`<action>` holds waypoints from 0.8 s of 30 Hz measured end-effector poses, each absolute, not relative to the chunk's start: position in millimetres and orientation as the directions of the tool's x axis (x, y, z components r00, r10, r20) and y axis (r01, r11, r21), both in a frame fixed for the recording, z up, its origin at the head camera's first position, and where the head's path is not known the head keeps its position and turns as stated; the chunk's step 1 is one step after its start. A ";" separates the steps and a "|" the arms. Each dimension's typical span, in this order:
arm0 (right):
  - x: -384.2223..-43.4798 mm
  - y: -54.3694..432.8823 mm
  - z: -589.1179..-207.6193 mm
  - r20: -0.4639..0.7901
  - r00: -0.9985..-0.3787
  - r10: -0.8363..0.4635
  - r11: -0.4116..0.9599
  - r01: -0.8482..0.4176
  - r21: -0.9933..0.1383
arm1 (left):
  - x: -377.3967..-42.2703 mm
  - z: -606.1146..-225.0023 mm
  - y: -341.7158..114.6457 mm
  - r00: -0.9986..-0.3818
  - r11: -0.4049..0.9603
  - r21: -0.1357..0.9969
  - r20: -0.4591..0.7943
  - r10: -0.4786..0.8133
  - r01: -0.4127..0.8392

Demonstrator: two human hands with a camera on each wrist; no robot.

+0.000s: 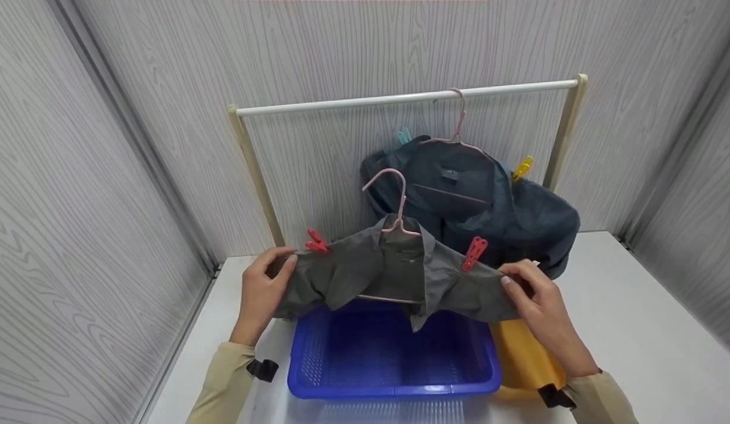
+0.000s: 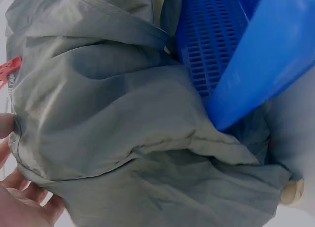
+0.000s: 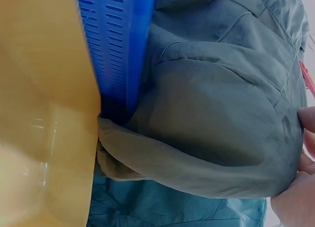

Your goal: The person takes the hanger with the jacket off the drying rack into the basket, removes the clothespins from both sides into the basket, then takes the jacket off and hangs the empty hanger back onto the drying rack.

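- Grey shirt [image 1: 353, 268]: held by both hands, spread left to right at the far side of the blue basket [image 1: 341, 393], nearer than the rack.
- Left hand [image 1: 265, 288]: thumb and fingers pinch the shirt at its left shoulder end.
- Right hand [image 1: 544, 303]: grips the right shoulder end likewise, between thumb and fingers.
- Pink hanger [image 1: 401, 206]: inside the shirt; hook rises from the collar, pointing left, apart from the white rail [image 1: 341, 103].
- Left red clip [image 1: 317, 242] and right red clip [image 1: 474, 254]: one on each shoulder, just inward of the hands.
- Dark blue garment [image 1: 477, 229]: far right, on a second hanger [image 1: 458, 121] hooked over the rail; teal clip [image 1: 404, 136] at left, yellow clip [image 1: 522, 169] at right.
- Yellow basin [image 1: 524, 356]: on the desk [image 1: 641, 341], just right of the basket, partly beneath the right hand in the head view.
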State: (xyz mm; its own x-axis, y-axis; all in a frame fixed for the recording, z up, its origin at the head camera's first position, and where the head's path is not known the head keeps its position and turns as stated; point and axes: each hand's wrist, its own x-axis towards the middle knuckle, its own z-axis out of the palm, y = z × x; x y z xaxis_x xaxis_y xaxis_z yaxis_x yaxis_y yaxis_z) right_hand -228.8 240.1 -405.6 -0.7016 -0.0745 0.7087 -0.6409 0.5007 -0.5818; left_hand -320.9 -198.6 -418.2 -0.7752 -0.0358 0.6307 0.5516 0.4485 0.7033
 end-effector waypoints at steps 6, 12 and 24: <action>-240.8 244.2 -430.8 0.702 -0.710 -0.052 0.507 -0.624 -0.594 | -303.4 -425.8 -200.0 -0.772 0.503 0.664 0.635 0.010 0.553; -248.4 250.5 -450.7 0.652 -0.756 -0.054 0.497 -0.587 -0.639 | -287.3 -437.1 -202.5 -0.823 0.550 0.683 0.568 0.015 0.481; -239.4 253.6 -459.2 0.528 -0.849 -0.033 0.486 -0.475 -0.733 | -265.9 -456.8 -198.8 -0.892 0.538 0.760 0.451 -0.032 0.365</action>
State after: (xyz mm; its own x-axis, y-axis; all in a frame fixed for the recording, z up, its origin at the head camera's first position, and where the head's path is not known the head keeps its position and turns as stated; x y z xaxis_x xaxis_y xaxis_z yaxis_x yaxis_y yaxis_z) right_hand -239.4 253.6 -459.2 -0.8486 -0.0332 0.5280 -0.4753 0.4860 -0.7334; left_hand -265.9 -198.8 -456.8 -0.8917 -0.0321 0.4515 0.3654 0.5376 0.7599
